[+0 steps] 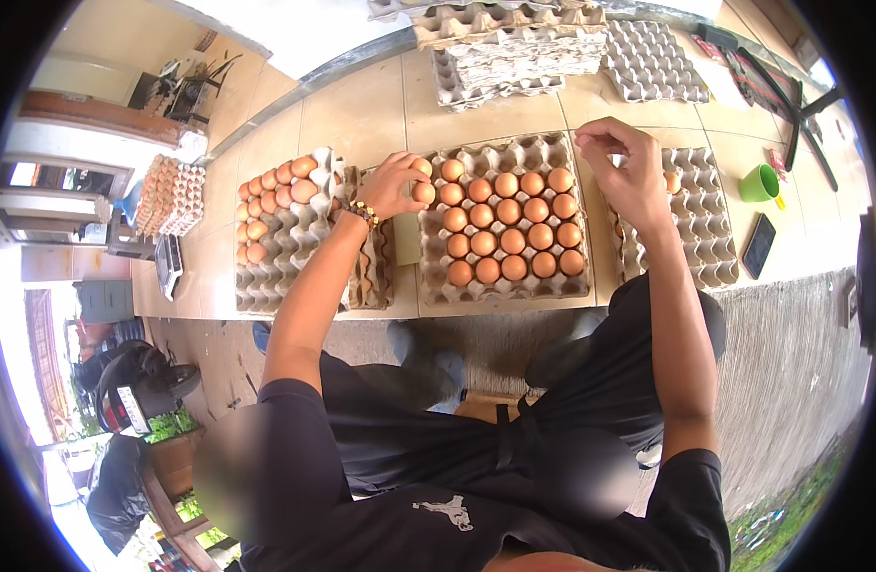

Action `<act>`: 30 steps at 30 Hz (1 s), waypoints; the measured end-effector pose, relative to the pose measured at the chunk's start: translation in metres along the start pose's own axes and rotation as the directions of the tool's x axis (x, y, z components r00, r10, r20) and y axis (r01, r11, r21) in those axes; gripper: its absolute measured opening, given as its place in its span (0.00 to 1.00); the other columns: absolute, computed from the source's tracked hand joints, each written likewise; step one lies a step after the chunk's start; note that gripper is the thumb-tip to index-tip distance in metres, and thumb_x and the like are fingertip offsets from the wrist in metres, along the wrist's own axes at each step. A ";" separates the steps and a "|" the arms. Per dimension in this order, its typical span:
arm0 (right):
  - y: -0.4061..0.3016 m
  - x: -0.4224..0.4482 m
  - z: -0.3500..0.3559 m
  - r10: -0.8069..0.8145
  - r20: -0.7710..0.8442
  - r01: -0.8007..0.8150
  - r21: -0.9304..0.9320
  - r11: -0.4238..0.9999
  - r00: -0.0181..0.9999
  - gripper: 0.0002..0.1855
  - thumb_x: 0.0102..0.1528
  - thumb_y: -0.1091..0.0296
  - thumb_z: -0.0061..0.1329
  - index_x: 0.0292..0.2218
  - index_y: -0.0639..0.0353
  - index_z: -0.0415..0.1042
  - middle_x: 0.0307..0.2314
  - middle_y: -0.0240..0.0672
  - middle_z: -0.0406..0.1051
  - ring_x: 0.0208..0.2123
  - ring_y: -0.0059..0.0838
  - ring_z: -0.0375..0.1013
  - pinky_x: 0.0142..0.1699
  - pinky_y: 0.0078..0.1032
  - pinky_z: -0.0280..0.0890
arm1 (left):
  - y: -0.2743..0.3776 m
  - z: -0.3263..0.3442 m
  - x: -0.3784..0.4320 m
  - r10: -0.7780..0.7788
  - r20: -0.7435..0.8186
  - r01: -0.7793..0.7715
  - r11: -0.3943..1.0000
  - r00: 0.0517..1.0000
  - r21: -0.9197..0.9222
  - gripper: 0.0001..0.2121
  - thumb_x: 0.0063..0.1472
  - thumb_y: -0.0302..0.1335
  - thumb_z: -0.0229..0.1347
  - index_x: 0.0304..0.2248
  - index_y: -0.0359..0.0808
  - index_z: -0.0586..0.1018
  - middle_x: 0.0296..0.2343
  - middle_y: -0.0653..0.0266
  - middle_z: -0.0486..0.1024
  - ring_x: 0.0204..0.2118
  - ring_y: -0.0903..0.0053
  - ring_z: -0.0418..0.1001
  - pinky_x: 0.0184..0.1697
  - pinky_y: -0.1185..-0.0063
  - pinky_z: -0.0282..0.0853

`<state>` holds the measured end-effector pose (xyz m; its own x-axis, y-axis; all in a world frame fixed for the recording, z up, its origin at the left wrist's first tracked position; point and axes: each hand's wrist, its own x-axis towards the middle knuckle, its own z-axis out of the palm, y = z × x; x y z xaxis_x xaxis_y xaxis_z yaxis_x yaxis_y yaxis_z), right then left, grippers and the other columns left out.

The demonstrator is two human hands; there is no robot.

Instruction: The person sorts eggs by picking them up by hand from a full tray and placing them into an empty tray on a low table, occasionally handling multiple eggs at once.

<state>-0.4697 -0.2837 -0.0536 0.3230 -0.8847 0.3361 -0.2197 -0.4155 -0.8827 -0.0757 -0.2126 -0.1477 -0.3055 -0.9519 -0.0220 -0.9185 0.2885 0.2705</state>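
Note:
My left hand [393,187] has its fingers and thumb around two brown eggs, an upper egg [421,168] and a lower egg [423,193], at the left edge of the middle egg tray [506,292]. Whether these eggs rest in the tray's cups cannot be told. Several rows of brown eggs [509,211] fill much of that pulp tray. My right hand [629,168] is raised over the gap between the middle tray and the right egg tray [706,214], its fingers bent and nothing visible in them. Beside it, an egg [672,182] sits in the right tray, partly hidden by my wrist.
To the left, another tray [287,275] holds eggs in its upper and left cups. Stacked empty trays [516,61] stand at the back, beside a grey tray [652,61]. A green cup [758,184], a phone [759,245] and a black tripod-like stand [795,114] are at right.

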 end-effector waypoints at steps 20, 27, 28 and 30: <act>-0.006 -0.011 0.037 -0.178 0.217 0.214 -0.159 0.964 0.960 0.05 0.54 0.79 0.50 0.34 0.68 0.75 0.27 0.43 0.77 0.32 0.34 0.79 0.41 0.26 0.71 | 0.006 -0.120 -0.159 -0.140 -0.510 0.295 0.926 0.849 0.236 0.14 0.55 0.30 0.61 0.42 0.40 0.82 0.45 0.62 0.78 0.52 0.67 0.72 0.55 0.71 0.68; -0.009 -0.018 0.055 -0.166 0.306 0.239 -0.217 0.947 0.937 0.05 0.54 0.78 0.50 0.34 0.68 0.75 0.28 0.44 0.77 0.31 0.36 0.78 0.41 0.28 0.71 | -0.058 -0.108 -0.302 -0.791 -0.517 0.741 0.555 0.327 -0.379 0.22 0.50 0.36 0.66 0.44 0.35 0.80 0.38 0.54 0.81 0.41 0.66 0.79 0.47 0.74 0.72; -0.007 -0.019 0.055 -0.151 0.301 0.222 -0.218 0.950 0.941 0.05 0.54 0.78 0.50 0.34 0.68 0.75 0.28 0.44 0.77 0.31 0.36 0.78 0.41 0.28 0.71 | -0.062 -0.098 -0.303 -0.757 -0.538 0.695 0.611 0.371 -0.379 0.23 0.49 0.37 0.67 0.44 0.35 0.80 0.38 0.55 0.81 0.40 0.67 0.79 0.46 0.74 0.73; -0.005 -0.019 0.054 -0.128 0.295 0.196 -0.214 0.957 0.947 0.05 0.54 0.79 0.49 0.34 0.68 0.75 0.28 0.44 0.77 0.30 0.35 0.78 0.41 0.28 0.71 | -0.065 -0.086 -0.300 -0.722 -0.560 0.649 0.659 0.407 -0.379 0.23 0.49 0.38 0.67 0.43 0.35 0.80 0.38 0.55 0.81 0.40 0.68 0.79 0.46 0.74 0.73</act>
<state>-0.4248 -0.2537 -0.0736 0.6053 -0.7222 0.3347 -0.3438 -0.6164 -0.7084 0.0972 0.0452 -0.0758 0.6796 -0.6529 0.3344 -0.7086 -0.4667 0.5292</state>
